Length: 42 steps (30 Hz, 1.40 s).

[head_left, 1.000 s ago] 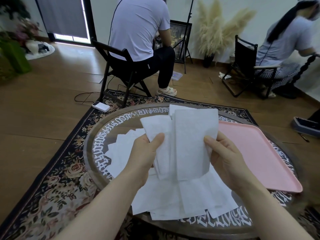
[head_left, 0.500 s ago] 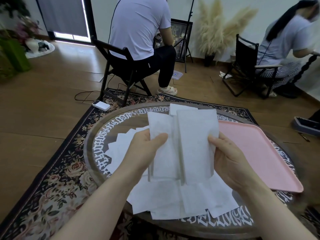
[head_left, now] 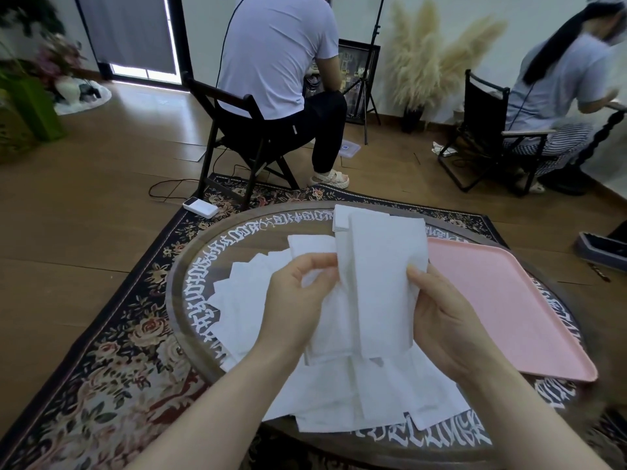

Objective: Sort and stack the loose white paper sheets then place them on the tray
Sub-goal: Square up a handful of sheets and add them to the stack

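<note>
We note two bare hands raised over the round dark wooden bench [head_left: 190,266] with white lettering around its rim. The left hand [head_left: 298,300] has its fingers [head_left: 310,262] closed on the left edge of a held bundle of white textured paper sheets [head_left: 383,283], thumb in front. The right hand [head_left: 448,320] clamps the bundle's right edge, its thumb [head_left: 419,276] pressed on the front sheet. The bundle stands roughly upright, its sheets offset and not squared; we cannot count them. Beneath it, loose white paper sheets [head_left: 339,401] lie overlapping across the bench, some overhanging the near rim; their number cannot be told. One rectangular pink plastic tray [head_left: 502,300] rests on the bench at right, just beside the right hand. Beyond, two seated persons occupy dark chairs on the wooden floor.
</note>
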Tool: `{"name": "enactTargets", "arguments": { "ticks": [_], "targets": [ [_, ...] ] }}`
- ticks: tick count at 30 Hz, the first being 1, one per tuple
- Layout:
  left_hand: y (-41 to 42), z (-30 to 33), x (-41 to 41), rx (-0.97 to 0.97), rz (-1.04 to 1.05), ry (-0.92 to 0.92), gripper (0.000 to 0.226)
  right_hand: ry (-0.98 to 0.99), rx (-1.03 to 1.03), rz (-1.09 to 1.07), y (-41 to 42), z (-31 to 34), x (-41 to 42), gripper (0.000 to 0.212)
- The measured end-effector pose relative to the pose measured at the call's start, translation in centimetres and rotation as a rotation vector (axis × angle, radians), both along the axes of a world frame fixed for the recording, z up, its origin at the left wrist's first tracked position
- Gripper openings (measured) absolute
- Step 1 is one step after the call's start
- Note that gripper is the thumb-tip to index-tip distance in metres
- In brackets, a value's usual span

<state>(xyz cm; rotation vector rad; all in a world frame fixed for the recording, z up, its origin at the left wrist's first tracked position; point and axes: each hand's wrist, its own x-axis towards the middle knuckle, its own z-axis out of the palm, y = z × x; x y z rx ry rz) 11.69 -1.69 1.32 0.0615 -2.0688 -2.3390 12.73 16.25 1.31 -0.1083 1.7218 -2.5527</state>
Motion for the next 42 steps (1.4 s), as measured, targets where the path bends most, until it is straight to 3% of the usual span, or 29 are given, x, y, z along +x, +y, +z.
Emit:
{"name": "enactTargets", "arguments": {
  "ticks": [1, 4, 9, 10, 12, 14, 16, 19, 21, 25, 28, 30, 37, 42],
  "targets": [
    [0.0, 0.2, 0.0, 0.036, -0.023, -0.022, 0.014, -0.003, 0.003, -0.006, 0.0, 0.1, 0.0, 0.046],
    [-0.2, 0.5, 0.0, 0.04, -0.117, -0.016, 0.052, -0.02, 0.013, -0.014, -0.1, 0.2, 0.0, 0.045],
    [-0.3, 0.4, -0.1, -0.159, -0.099, 0.09, 0.024, -0.042, 0.053, 0.013, -0.2, 0.3, 0.1, 0.046],
    [-0.6, 0.2, -0.3, -0.256, -0.073, 0.145, 0.031, -0.039, 0.057, -0.016, 0.0, 0.4, 0.1, 0.046],
    [-1.5, 0.0, -0.9, -0.66, 0.02, 0.34, 0.041, -0.048, 0.044, -0.117, 0.6, 0.7, -0.2, 0.05],
    [-2.2, 0.4, -1.4, -1.034, 0.092, 0.561, 0.036, -0.06, 0.038, -0.209, 1.3, 0.9, -0.4, 0.051],
    [-2.8, 0.6, -1.4, -1.101, 0.09, 0.684, 0.029, -0.079, 0.041, -0.251, 1.9, 1.0, -0.5, 0.046],
    [-3.2, 1.1, -1.9, -1.108, -0.017, 0.558, 0.034, -0.112, 0.024, -0.256, 2.1, 0.9, -0.4, 0.051],
    [-3.3, 0.9, -2.4, -0.995, -0.019, 0.426, 0.038, -0.084, 0.015, -0.234, 2.1, 1.0, -0.2, 0.052],
    [-3.9, 1.1, -3.0, -0.324, -0.006, 0.093, 0.044, -0.051, -0.018, -0.128, 2.0, 1.0, -0.1, 0.05],
    [-3.5, 0.9, -2.6, -0.03, -0.092, -0.067, 0.039, -0.073, 0.02, 0.005, 1.3, 0.7, 0.0, 0.04],
    [-3.2, 0.7, -2.4, 0.051, -0.13, -0.097, 0.032, -0.129, 0.098, 0.073, 0.6, 0.3, 0.2, 0.027],
    [-3.1, 0.4, -2.2, 0.079, -0.267, -0.108, 0.027, -0.153, 0.224, 0.062, 0.2, -0.5, 0.5, 0.039],
    [-3.1, 0.5, -1.8, 0.03, -0.346, -0.116, 0.02, -0.12, 0.315, 0.003, 0.2, -0.6, 0.5, 0.036]
  ]
}}
